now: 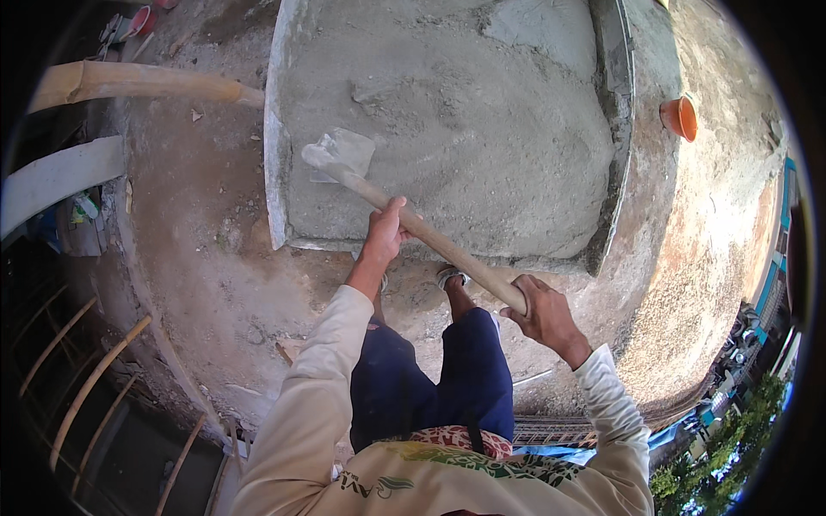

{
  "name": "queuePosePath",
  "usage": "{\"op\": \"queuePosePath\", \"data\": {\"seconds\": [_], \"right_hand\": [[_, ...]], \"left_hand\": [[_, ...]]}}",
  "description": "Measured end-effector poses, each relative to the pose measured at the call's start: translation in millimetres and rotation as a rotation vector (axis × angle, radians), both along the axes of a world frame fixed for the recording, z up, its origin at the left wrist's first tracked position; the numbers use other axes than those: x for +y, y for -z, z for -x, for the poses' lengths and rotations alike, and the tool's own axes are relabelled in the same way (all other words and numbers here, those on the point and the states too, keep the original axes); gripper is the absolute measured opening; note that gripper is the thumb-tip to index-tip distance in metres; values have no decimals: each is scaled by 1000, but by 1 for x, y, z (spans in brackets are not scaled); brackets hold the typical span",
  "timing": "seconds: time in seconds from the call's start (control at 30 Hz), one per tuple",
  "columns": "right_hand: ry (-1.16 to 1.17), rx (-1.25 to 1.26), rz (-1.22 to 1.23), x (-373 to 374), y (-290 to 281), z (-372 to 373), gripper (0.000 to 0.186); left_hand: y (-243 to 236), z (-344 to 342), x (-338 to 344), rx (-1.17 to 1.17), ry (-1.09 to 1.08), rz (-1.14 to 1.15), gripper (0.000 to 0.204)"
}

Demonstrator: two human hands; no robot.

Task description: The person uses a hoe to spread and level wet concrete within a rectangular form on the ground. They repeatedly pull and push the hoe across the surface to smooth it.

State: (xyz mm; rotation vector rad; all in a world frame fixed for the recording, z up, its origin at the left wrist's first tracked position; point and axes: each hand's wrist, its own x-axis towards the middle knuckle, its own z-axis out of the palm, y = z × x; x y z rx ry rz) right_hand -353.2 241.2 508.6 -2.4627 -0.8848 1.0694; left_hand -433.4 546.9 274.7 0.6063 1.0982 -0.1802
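A hoe with a long wooden handle slants across in front of me. Its pale, mortar-coated blade rests on the grey mix at the left side of a shallow mixing trough. My left hand is closed round the middle of the handle. Near the handle's end, my right hand grips it too, lower and farther right. Wet grey mortar fills the trough, with a smoother patch at the far right. The blade's lower edge is hard to make out against the mix.
An orange bucket lies tilted right of the trough. A thick bamboo pole reaches the trough's left wall. Thinner bamboo poles stand over a dark drop at lower left. My feet stand on dirt at the trough's near edge.
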Motion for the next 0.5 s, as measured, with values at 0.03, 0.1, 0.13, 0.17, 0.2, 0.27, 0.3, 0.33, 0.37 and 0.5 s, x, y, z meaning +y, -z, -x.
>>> {"op": "queuePosePath", "data": {"seconds": [0.03, 0.1, 0.13, 0.17, 0.2, 0.27, 0.3, 0.33, 0.37, 0.5], "right_hand": [[79, 79, -43, 7, 28, 38, 43], [255, 151, -138, 17, 95, 120, 38], [323, 344, -43, 31, 127, 159, 32], [404, 477, -152, 55, 143, 185, 26], [498, 579, -169, 75, 155, 215, 28], [636, 631, -303, 105, 168, 271, 37], [684, 667, -352, 118, 158, 287, 36], [756, 678, -367, 115, 147, 294, 35], [760, 669, -296, 104, 139, 291, 38], [742, 837, 54, 65, 86, 223, 53]], "left_hand": [[5, 22, 14, 47, 58, -105, 43], [6, 37, 37, 134, 88, -198, 36], [15, 49, 52, 179, 166, -312, 34], [27, 54, 71, 215, 241, -442, 32], [36, 58, 83, 296, 317, -543, 32], [58, 76, 100, 407, 480, -726, 35], [72, 96, 114, 452, 560, -817, 37], [79, 104, 101, 498, 603, -764, 38], [85, 107, 84, 534, 642, -714, 39], [104, 105, 35, 513, 544, -492, 55]]}}
